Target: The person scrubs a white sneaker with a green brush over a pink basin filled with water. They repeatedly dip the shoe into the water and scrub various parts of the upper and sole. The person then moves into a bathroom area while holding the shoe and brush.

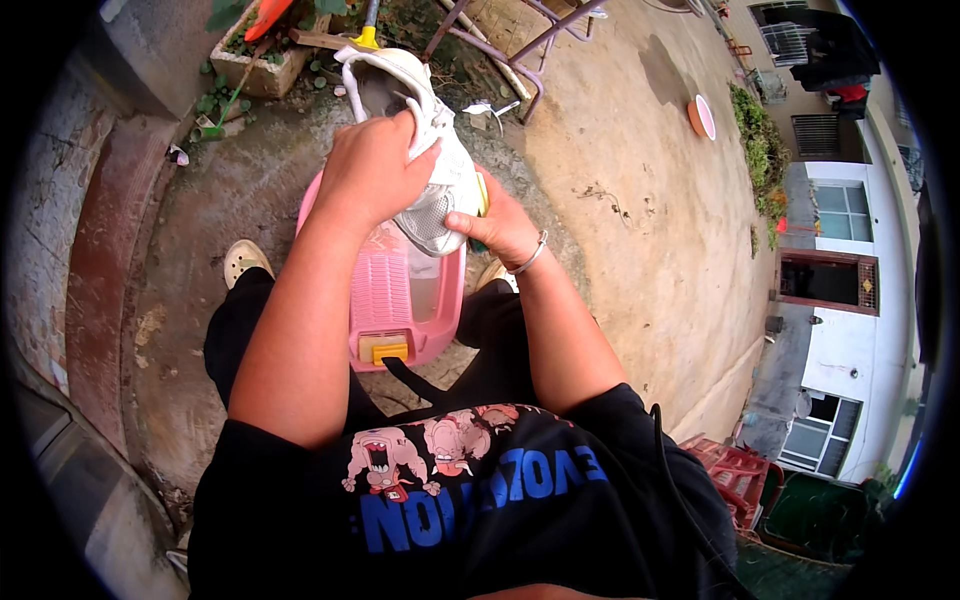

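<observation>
My left hand [379, 169] grips a white sneaker [442, 176] by its tongue and laces, with its opening away from me and its toe towards me. My right hand [502, 221] is at the toe end, thumb resting on the upper. Between its palm and the shoe's side shows part of a yellow and green object [482, 191], mostly hidden, possibly a sponge. Below the shoe is a pink plastic basin [454, 300] with a ribbed washboard [380, 289] and cloudy water [424, 292] beside it. A yellow block [390, 352] lies in its near recess.
My feet in cream clogs [246, 261] flank the basin on the concrete ground. Ahead are a planter [259, 71] and a metal frame [536, 71]. Another pink basin [701, 118] stands far right. A red-brown step [105, 262] runs along the left.
</observation>
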